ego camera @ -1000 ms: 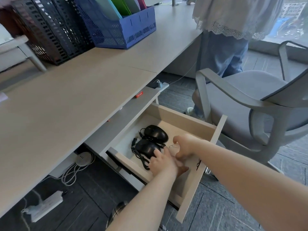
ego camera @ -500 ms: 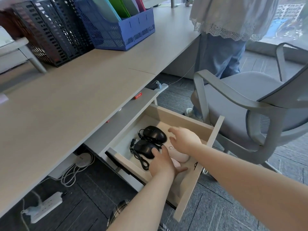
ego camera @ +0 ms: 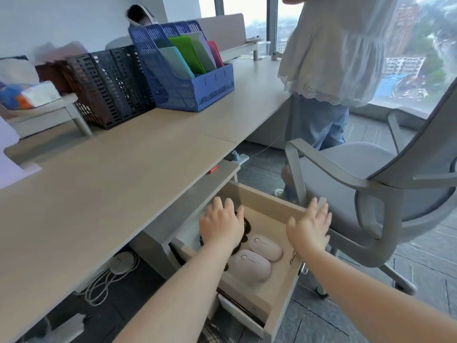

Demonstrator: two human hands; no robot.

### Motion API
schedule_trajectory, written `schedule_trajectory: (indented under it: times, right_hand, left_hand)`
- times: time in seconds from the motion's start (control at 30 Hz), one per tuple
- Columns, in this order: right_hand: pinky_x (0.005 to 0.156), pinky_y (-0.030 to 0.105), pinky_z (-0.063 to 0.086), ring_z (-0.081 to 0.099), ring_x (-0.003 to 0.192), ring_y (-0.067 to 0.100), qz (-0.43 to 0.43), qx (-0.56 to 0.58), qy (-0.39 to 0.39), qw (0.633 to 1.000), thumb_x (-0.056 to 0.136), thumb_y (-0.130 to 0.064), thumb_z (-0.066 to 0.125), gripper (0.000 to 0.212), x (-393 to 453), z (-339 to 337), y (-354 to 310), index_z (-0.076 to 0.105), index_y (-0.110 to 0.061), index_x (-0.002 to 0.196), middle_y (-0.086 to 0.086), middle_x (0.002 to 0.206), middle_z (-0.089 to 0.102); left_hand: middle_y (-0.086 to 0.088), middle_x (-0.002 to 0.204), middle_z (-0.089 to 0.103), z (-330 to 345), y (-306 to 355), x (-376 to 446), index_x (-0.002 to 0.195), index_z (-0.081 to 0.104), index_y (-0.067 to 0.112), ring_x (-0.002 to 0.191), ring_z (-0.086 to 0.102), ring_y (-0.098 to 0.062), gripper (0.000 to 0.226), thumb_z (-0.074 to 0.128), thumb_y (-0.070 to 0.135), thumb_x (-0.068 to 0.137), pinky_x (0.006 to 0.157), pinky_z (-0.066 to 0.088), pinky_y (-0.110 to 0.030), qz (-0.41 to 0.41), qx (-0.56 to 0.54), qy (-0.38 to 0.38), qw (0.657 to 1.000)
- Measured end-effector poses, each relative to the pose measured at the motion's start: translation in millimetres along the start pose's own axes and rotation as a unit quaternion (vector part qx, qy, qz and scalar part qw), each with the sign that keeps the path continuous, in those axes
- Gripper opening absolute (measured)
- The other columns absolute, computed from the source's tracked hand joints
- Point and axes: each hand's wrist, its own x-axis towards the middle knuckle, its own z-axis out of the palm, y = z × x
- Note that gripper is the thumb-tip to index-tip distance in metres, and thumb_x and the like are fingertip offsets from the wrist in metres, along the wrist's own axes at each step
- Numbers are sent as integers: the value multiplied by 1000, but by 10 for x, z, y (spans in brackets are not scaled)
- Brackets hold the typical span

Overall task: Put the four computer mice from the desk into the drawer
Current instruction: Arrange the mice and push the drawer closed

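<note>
The wooden drawer [ego camera: 284, 303] stands pulled out under the desk [ego camera: 103, 184]. Two pink mice lie side by side in it: one nearer me [ego camera: 249, 266], one farther [ego camera: 265, 246]. Black mice with cords [ego camera: 244, 231] lie to their left, mostly hidden under my left hand [ego camera: 221, 225], which hovers over them with fingers spread and nothing in it. My right hand [ego camera: 309, 227] is open, palm down, at the drawer's right side wall, holding nothing.
A grey office chair [ego camera: 371, 184] stands close to the drawer's right side. A person in a white top and jeans [ego camera: 329, 78] stands beyond it. Black mesh bins [ego camera: 108, 85] and a blue file rack [ego camera: 188, 78] sit at the desk's back. Cables and a power strip [ego camera: 108, 276] lie on the floor.
Both hands have lifted off the pink mice, which now lie uncovered in the drawer. My left hand moved over the black mice, my right hand to the drawer's right wall. My view tilted up.
</note>
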Motion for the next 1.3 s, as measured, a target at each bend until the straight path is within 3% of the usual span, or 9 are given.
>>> schedule_trajectory:
  times: [0.07,0.13,0.3,0.43,0.63,0.9,1.03,1.17,1.3]
  right_hand:
    - [116,50,21,13,146,36,66,107,-20,992,93,-19,45,78,-47,46,37,-6,-18,152,16,161,0]
    - [112,49,30,29,140,40,102,114,-29,988,95,-24,44,78,-65,109,23,-8,-14,151,18,160,9]
    - [110,50,33,37,135,41,126,81,-28,988,96,-25,41,76,-34,216,-202,-9,-10,151,17,158,20]
    - [109,52,36,42,132,41,138,92,-24,986,96,-25,39,74,15,400,-385,-7,-5,150,15,156,28]
    - [105,48,35,45,127,45,133,132,-12,982,100,-31,32,58,60,712,-698,19,3,145,25,145,41]
    - [90,42,42,56,110,39,56,184,-50,980,101,-34,25,43,-276,1228,-786,57,-6,111,17,110,62]
    - [90,38,41,56,103,27,29,218,-102,970,101,-29,28,36,-386,1404,-914,56,-17,119,3,103,57]
    - [66,35,37,46,64,22,5,174,-129,976,100,-23,26,26,-311,1562,-1053,44,-13,85,9,80,53]
    - [79,39,42,55,86,30,8,173,-157,972,100,-20,26,30,-247,1633,-1225,53,-12,108,10,101,54]
  left_hand:
    - [-11,143,39,-89,-118,25,135,40,16,128,41,-29,47,32,46,98,98,37,-42,13,9,25,1000]
    - [-13,156,22,-168,-254,46,146,28,18,142,24,-29,55,31,45,99,111,27,-44,27,15,35,999]
    - [-14,162,-1,-328,-617,184,152,9,14,150,-3,-27,64,27,45,100,120,7,-44,14,28,34,999]
    - [-15,162,-2,-378,-863,299,152,6,11,150,-4,-26,67,25,48,99,121,5,-42,-25,28,6,999]
    - [-9,163,8,-463,-1130,519,152,13,11,150,5,-21,66,21,50,99,121,5,-41,-51,2,-47,998]
    - [5,163,2,-541,-1428,726,152,10,25,150,-3,-13,69,18,60,94,120,-1,-45,-46,-20,-88,995]
    - [5,163,0,-551,-1448,745,153,9,25,150,-4,-12,70,18,61,93,120,-2,-46,-32,-20,-94,995]
    - [5,163,1,-553,-1443,739,153,9,25,150,-3,-11,70,18,61,93,120,-1,-47,-30,-21,-93,995]
    - [6,163,1,-551,-1441,743,152,10,25,150,-3,-11,70,19,61,93,121,-1,-47,-33,-27,-87,995]
